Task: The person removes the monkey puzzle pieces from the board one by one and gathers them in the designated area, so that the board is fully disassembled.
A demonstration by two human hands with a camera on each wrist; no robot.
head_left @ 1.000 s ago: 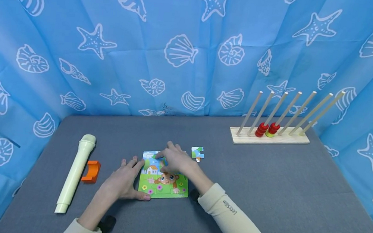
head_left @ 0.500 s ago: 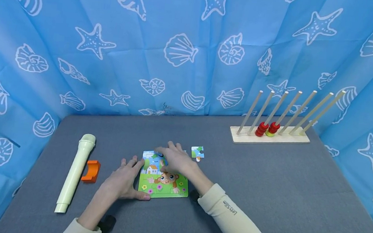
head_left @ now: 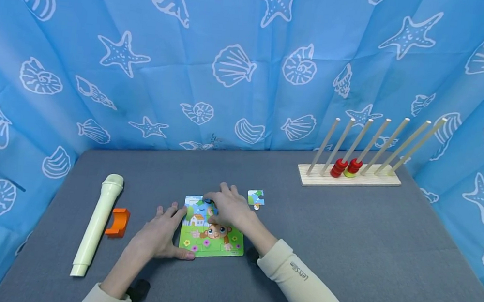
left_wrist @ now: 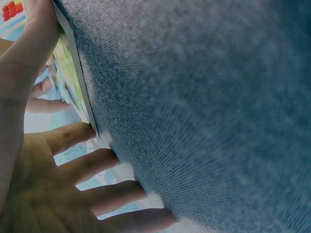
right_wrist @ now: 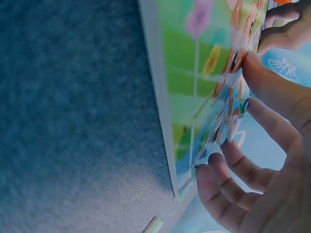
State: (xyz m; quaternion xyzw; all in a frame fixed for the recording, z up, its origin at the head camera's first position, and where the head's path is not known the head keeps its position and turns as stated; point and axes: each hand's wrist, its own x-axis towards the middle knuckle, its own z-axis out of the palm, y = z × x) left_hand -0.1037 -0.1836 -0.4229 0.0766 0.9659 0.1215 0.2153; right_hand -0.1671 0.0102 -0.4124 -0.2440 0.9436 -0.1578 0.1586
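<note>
A jigsaw puzzle board (head_left: 212,246) with a monkey, a house and flowers lies on the table in the head view. My left hand (head_left: 156,235) rests at its left side, fingers spread and fairly straight, with the thumb on the near left corner and the index fingertip against the edge. Over the board's upper part, my right hand (head_left: 231,209) pinches a small puzzle piece (right_wrist: 237,108) between thumb and fingers; the right wrist view has it tilted at the picture surface. The hand hides the board's upper right. A loose puzzle piece (head_left: 256,197) lies just beyond that corner.
On the left lie a pale green toy microphone (head_left: 98,227) and an orange arch block (head_left: 119,223). A wooden peg stand (head_left: 353,182) with red and yellow beads is at the back right. Behind the grey table (head_left: 345,258) hangs a blue shell-patterned curtain (head_left: 197,69).
My right hand has shifted very slightly over the upper part of the board. The left hand, the board and the loose piece keep their places.
</note>
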